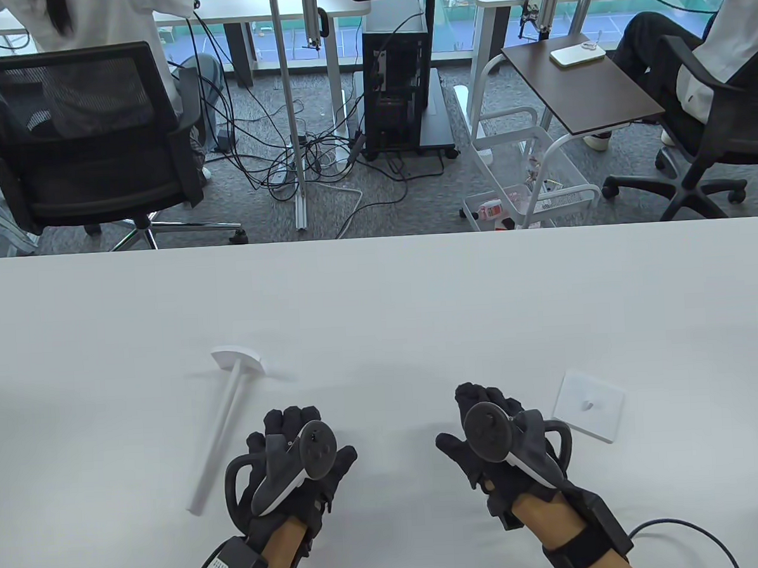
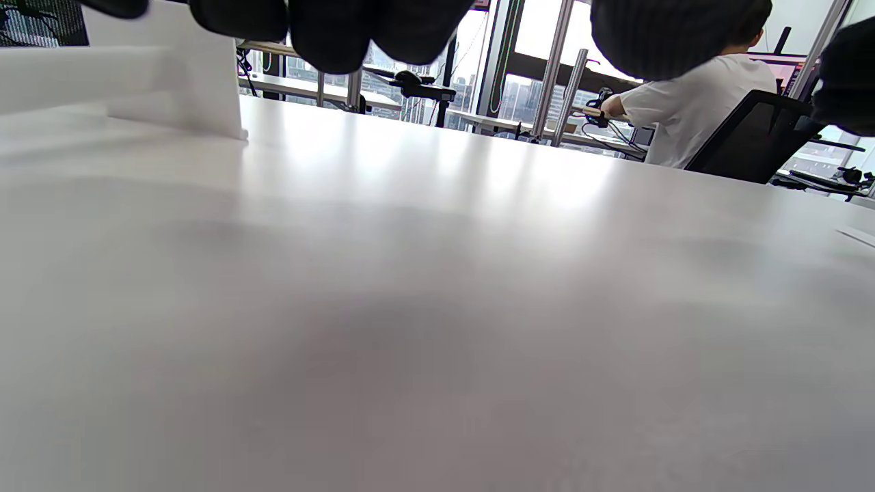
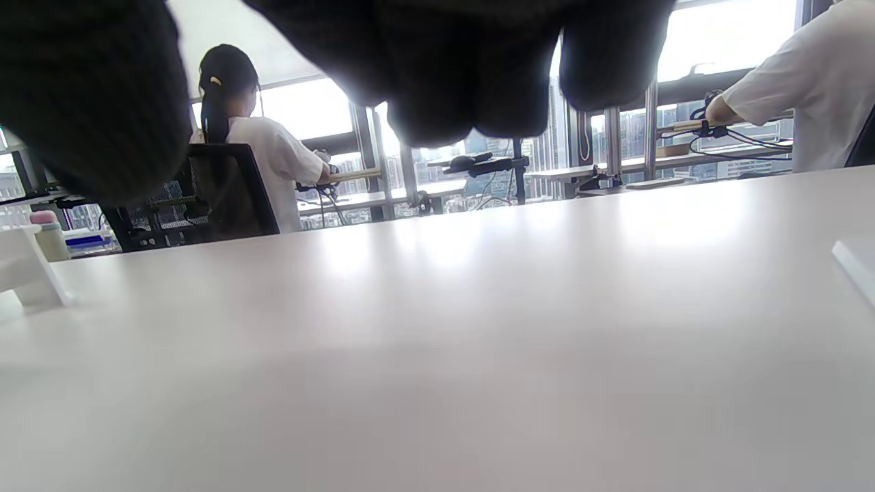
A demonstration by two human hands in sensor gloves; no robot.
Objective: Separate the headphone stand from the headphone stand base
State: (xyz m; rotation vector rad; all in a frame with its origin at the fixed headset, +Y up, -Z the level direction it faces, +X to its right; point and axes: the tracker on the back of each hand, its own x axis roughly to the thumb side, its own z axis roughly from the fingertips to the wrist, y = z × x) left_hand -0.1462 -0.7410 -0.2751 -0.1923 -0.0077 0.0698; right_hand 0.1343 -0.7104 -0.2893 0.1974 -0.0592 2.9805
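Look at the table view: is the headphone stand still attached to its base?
No: the headphone stand lies flat beside the left hand, while the base sits apart near the right hand.

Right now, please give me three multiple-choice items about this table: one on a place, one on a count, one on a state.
1. Where is the headphone stand base?
A. right of the right hand
B. between the hands
C. under the left hand

2. How many white parts lie on the table?
A. one
B. two
C. four

3. The headphone stand is:
A. upright in the base
B. held in a hand
C. lying flat, apart from the base

Answers: 1 A, the square plate lies right of that hand. 2 B, only stand and base. 3 C, its pole lies on the table, untouched.
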